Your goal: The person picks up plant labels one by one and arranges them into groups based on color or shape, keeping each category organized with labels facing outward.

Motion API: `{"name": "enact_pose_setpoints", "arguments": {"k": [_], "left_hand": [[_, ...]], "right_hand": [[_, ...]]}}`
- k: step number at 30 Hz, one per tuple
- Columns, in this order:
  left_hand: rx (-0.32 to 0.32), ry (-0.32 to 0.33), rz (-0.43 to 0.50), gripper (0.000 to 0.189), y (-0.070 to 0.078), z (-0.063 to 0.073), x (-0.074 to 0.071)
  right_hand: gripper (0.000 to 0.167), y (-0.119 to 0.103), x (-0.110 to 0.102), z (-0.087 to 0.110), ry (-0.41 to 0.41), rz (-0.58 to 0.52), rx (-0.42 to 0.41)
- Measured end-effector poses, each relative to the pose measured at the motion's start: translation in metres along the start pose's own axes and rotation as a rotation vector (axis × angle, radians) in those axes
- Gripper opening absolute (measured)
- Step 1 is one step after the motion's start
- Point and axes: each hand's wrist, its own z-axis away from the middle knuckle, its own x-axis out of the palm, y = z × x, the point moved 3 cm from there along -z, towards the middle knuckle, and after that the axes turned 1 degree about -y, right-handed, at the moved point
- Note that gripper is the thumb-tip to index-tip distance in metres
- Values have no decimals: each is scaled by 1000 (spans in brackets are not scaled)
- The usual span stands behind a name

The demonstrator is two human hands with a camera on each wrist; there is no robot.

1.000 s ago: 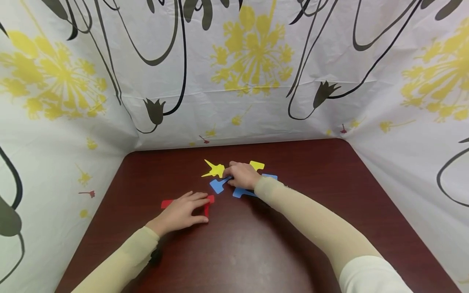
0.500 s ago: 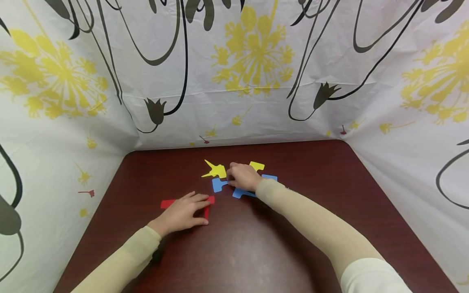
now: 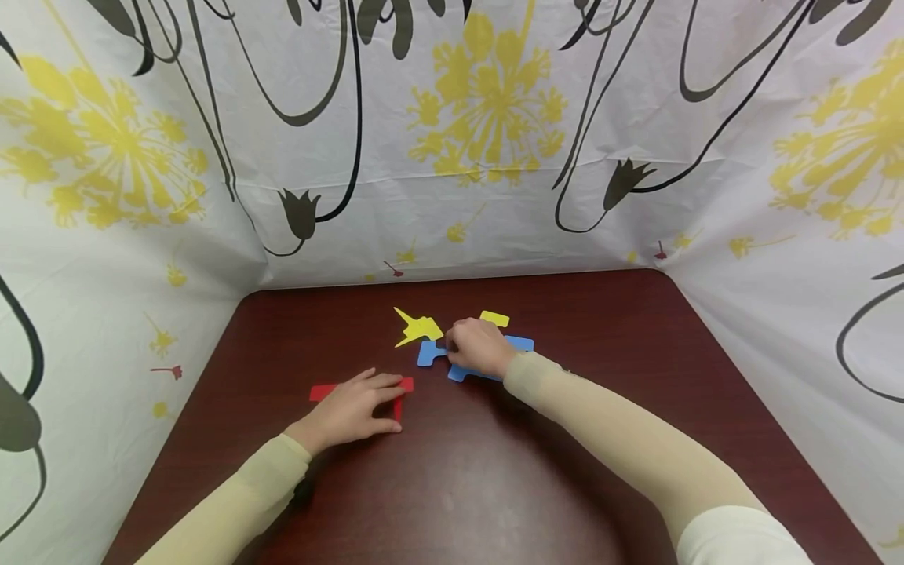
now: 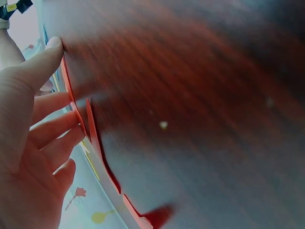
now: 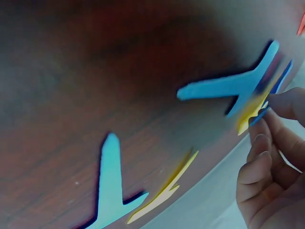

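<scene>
In the head view my left hand [image 3: 349, 412] rests with spread fingers over red T-shaped plant labels [image 3: 323, 391] on the table. The left wrist view has its thumb and fingertips along the edge of a red label [image 4: 68, 82], beside another one. My right hand [image 3: 479, 345] pinches the narrow stem of a blue plant label [image 3: 428, 353] between thumb and fingers; its wide head points left. Yellow plant labels [image 3: 421, 328] lie overlapped just beyond that head. Under and beside the right hand are two more blue labels [image 5: 238, 85], partly hidden in the head view.
A yellow label [image 3: 495, 318] lies behind the right hand, near a blue label head [image 3: 520, 343]. The dark reddish wooden table [image 3: 452, 486] ends at a white curtain [image 3: 452, 212] with flower prints, which hangs along the back and both sides.
My right hand has shifted slightly right, drawing the blue label along and turning it so its head points left. The nearby yellow labels have moved a little right. The left hand has stayed put.
</scene>
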Motion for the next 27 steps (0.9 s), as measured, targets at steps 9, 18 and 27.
{"name": "enact_pose_setpoints", "arguments": {"k": [9,18,27], "left_hand": [[-2,4,1,72,0,1,0],[18,30,8,71,0,0,0],[36,57,6,70,1,1,-1]], "right_hand": [[9,-16,-3,30,25,-127,66],[7,-28,-1,47,14,-274,209],[32,-46,5,55,-24,-379,279]]}}
